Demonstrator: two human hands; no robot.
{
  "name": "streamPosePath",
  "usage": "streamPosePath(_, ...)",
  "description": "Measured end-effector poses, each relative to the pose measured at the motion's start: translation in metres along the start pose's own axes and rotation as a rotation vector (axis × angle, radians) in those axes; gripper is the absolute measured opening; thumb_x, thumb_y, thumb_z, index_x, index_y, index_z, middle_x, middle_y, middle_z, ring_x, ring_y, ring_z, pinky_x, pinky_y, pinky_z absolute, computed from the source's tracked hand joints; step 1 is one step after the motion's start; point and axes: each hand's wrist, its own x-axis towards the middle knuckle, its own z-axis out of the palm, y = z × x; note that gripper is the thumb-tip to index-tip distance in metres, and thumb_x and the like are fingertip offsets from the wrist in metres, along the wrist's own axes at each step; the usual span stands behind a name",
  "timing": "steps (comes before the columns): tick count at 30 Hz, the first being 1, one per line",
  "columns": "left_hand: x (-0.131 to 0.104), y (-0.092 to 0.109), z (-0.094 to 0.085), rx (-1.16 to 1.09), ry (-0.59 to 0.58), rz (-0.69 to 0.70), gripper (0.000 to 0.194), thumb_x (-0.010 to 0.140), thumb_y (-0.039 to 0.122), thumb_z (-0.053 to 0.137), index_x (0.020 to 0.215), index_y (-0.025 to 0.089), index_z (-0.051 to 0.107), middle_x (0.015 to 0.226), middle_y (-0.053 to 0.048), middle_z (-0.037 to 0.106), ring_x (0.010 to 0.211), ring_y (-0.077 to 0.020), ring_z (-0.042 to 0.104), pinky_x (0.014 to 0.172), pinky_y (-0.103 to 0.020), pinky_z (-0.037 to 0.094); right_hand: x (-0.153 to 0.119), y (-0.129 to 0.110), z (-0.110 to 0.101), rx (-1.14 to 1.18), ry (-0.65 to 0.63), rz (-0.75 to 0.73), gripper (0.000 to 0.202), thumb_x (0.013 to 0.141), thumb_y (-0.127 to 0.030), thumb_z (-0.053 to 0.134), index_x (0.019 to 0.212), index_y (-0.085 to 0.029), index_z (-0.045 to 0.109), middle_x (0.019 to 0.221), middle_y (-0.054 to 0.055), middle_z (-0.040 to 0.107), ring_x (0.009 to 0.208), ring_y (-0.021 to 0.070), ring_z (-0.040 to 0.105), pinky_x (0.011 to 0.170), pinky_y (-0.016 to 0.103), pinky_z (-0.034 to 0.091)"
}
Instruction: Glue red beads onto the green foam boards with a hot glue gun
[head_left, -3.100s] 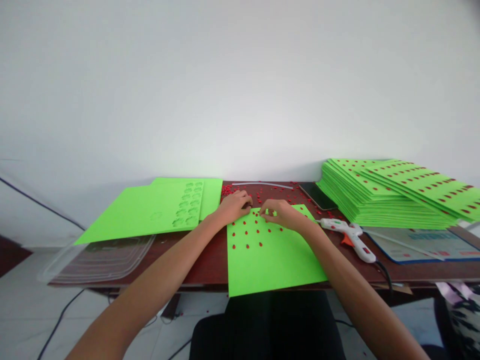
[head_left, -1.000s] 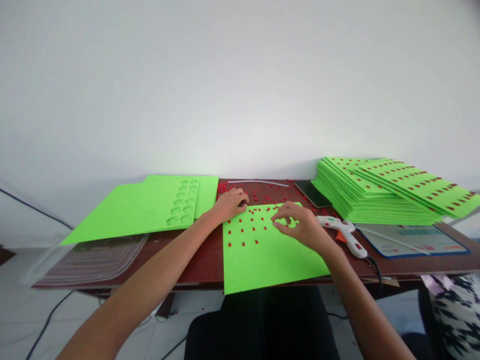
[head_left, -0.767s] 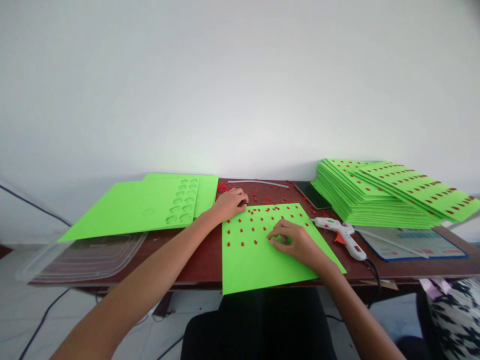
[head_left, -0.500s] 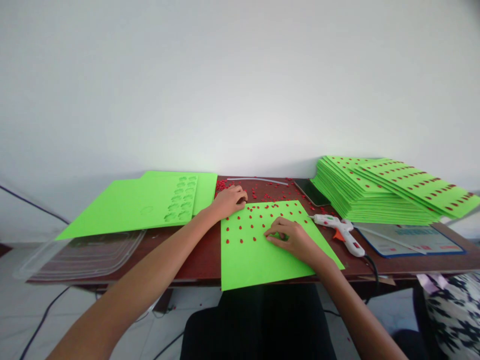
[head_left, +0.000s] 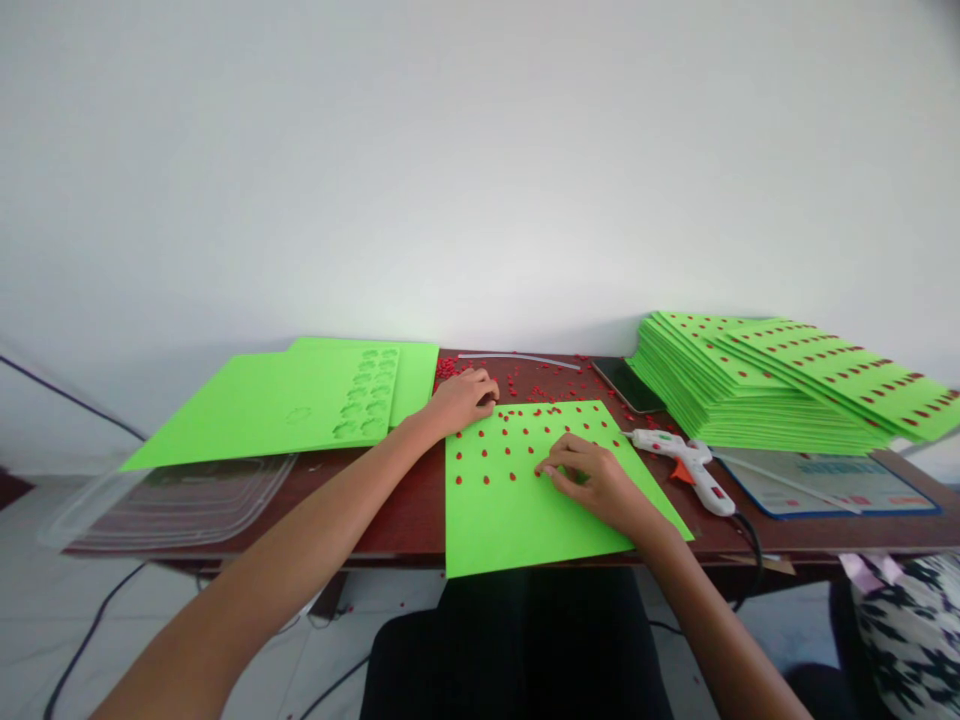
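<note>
A bright green sheet (head_left: 517,535) lies in front of me, dotted with rows of small red pieces (head_left: 512,477). At the end of the nearest row, the bent fingertips of my right hand (head_left: 589,480) are on a red piece (head_left: 538,472) against the sheet. My left hand (head_left: 463,398) rests at the sheet's far left corner. Its fingers are curled closed near loose red pieces, and whatever is between them is hidden. To the right of the sheet lies a white glue gun (head_left: 694,468) with an orange trigger.
Loose red bits (head_left: 525,378) and a glue stick (head_left: 517,357) lie behind the sheet. A phone (head_left: 628,385) sits beside a tall stack of dotted green sheets (head_left: 750,415). On the left, large green sheets (head_left: 255,405) overlie a clear plastic lid (head_left: 225,510).
The red piece at my right fingertips now shows in line with the nearest row, and the thumb has drawn back slightly. My left hand stays in place. The whole view shifts slightly.
</note>
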Motion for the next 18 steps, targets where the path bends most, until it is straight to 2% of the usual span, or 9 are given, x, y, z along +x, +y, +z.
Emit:
streamPosePath(11,0.000,-0.002,0.003,-0.008,0.004,-0.001,0.013,0.094,0.029,0.058,0.100,0.024,0.069,0.103,-0.004,0.063,0.095,-0.0201,0.060,0.088,-0.033,0.047,0.000,-0.001,0.004,-0.079,-0.009,-0.047,0.016,0.100,-0.022,0.057,0.096,-0.020,0.073,0.091,0.005,0.066,0.078,0.0160,0.061,0.073,0.028,0.045)
streamPosePath(18,0.000,-0.003,0.005,-0.015,0.018,0.007,0.014,0.094,0.028,0.057,0.100,0.024,0.068,0.101,-0.004,0.062,0.096,-0.0197,0.060,0.094,-0.034,0.046,-0.002,0.001,0.011,-0.220,-0.007,-0.042,0.017,0.098,-0.025,0.058,0.084,-0.019,0.067,0.067,-0.001,0.059,0.060,0.0134,0.051,0.062,0.027,0.036)
